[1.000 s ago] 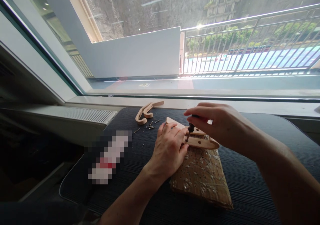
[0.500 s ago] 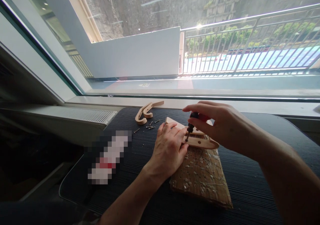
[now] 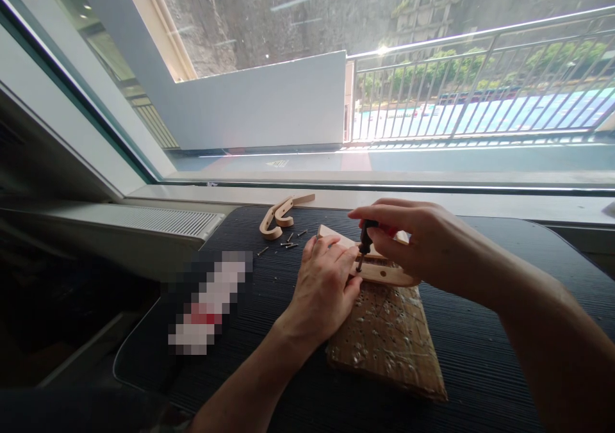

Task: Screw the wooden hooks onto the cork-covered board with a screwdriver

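Note:
My right hand (image 3: 418, 244) is closed round a small screwdriver (image 3: 364, 244) with a dark shaft and a red handle, its tip down on a pale wooden piece (image 3: 379, 271). My left hand (image 3: 324, 285) presses on the left end of that wooden piece, fingers pinched by the screwdriver's tip. The piece lies across the far end of a worn cardboard pad (image 3: 389, 337) full of small holes.
Two curved wooden hooks (image 3: 281, 215) and several loose screws (image 3: 288, 244) lie on the black ribbed mat (image 3: 480, 356) to the far left. A blurred white and red object (image 3: 209, 302) lies at the mat's left edge. A window sill and glass run behind.
My right hand has shifted slightly on the screwdriver handle, turning it; the tip stays on the same spot. My left hand has not moved.

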Demonstrator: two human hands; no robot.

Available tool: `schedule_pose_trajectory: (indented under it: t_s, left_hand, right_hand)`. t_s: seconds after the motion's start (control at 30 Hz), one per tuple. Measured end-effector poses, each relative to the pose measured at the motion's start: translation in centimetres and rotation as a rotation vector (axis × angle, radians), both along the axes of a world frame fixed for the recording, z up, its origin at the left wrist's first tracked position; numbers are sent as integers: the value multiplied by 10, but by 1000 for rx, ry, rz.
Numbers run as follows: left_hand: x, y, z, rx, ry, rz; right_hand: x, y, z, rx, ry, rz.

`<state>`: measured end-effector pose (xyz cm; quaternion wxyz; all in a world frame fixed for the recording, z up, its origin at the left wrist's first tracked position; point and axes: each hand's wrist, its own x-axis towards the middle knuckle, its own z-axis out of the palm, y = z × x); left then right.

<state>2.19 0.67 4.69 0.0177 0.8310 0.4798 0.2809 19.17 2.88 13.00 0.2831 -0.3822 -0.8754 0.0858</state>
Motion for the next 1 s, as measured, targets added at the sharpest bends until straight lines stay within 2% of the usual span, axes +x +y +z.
schedule_pose_trajectory:
  t_s: [0.3,0.6,1.0]
  left_hand:
    - [0,0,-1,12,-5,0]
    - [0,0,-2,-6,-8,-1]
    - [0,0,-2,14,-16,-6]
  right_hand:
    - [-1,9,-4,68,-41,-117]
    - [3,2,0,39,36,3]
    - [1,9,-4,84,-11,-68]
